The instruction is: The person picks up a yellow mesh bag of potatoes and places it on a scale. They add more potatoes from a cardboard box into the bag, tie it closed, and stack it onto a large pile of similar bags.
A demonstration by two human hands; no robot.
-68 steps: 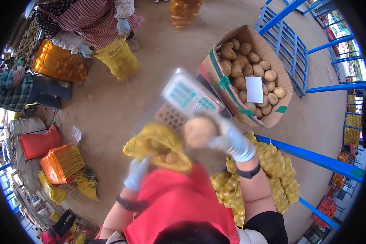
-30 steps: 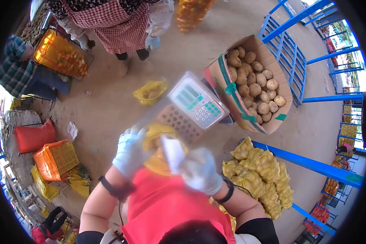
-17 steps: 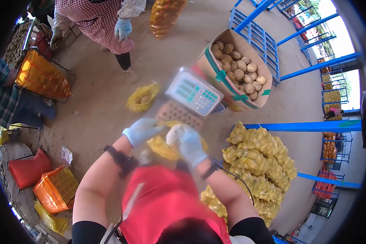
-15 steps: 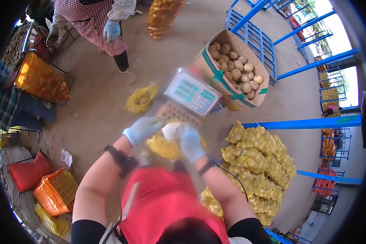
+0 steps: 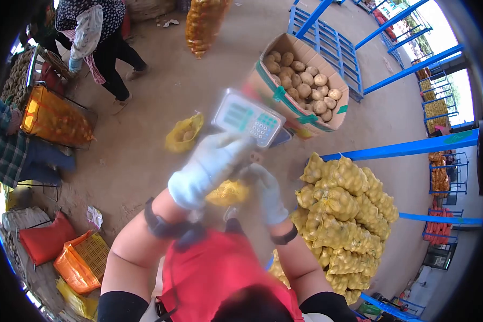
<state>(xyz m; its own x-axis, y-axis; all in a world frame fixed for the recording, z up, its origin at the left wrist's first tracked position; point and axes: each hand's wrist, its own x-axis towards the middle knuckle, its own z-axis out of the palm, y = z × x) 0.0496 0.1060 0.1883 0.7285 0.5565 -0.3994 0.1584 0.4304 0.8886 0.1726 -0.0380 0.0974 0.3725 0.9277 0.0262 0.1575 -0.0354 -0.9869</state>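
Both my hands wear pale gloves and are raised in front of me. My left hand (image 5: 209, 163) is blurred, with its fingers bent over the near edge of the scale (image 5: 248, 119). My right hand (image 5: 265, 193) is a little lower, its fingers curled toward the left one. What either holds, if anything, is hidden or smeared. Below and between them, a yellow mesh bag (image 5: 228, 193) shows in part. Another yellow mesh bag (image 5: 185, 133) with potatoes inside lies open on the floor, left of the scale.
A cardboard box (image 5: 276, 92) of potatoes stands beyond the scale. Filled yellow mesh bags (image 5: 343, 214) are stacked at right, near a blue beam (image 5: 408, 147). At left are a person (image 5: 104, 45), an orange crate bag (image 5: 80, 263) and a red sack (image 5: 47, 236).
My hands have risen nearer the camera, the left one over the scale's edge. The white thing between them no longer shows. The person at upper left has turned and stepped left.
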